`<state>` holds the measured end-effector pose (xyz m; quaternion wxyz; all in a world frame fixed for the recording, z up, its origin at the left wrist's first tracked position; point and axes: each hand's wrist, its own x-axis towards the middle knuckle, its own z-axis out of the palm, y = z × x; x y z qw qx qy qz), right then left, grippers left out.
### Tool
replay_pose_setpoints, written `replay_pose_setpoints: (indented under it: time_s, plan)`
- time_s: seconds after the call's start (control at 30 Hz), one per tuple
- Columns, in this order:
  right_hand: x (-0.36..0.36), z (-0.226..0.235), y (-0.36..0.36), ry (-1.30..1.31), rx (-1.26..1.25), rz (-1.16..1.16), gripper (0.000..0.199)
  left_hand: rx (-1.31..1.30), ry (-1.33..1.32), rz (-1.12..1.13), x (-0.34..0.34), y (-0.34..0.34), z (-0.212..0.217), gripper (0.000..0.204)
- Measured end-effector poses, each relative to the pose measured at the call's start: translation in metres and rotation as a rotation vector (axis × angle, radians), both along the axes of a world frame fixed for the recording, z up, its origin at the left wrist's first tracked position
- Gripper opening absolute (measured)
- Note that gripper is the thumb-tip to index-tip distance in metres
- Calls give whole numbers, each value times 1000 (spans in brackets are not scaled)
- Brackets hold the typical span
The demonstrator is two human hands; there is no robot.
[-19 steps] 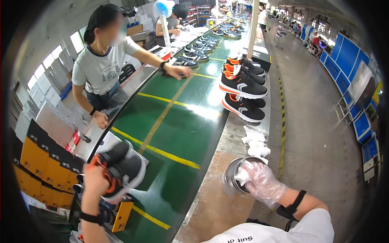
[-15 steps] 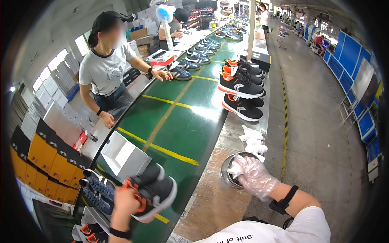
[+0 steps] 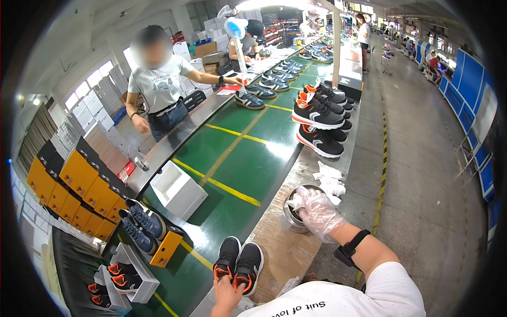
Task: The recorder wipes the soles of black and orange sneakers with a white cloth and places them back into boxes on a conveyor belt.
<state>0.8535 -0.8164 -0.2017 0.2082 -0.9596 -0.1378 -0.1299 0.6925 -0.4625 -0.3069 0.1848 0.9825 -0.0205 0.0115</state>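
Pair of black-orange shoes [image 3: 238, 263] now down on the counter [image 3: 285, 248], no longer lifted; left hand [image 3: 226, 296] grips heels. Gloved right hand [image 3: 315, 211] stays spread in metal bowl [image 3: 293, 217].

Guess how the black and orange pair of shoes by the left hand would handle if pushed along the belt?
The pair of shoes likely slides rather than rolls: flat soles on the smooth green belt. Probably light, with soft uppers. The left hand touches the heels.

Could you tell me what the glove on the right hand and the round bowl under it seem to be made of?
The glove looks like thin clear plastic film: wrinkled, see-through. The round bowl seems to be bare metal: grey, shiny rim.
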Motion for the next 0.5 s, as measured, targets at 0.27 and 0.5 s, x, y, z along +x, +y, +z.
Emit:
replay_pose_setpoints:
  time_s: [0.27, 0.5]
  plan:
    - [7, -6, 0, 206, -159, 22, 39, 452, 194, -400, -1, 3, 6, 58]
    - [18, -27, 0, 151, -235, -93, 31, -275, 134, 106, 12, -1, 29, 40]
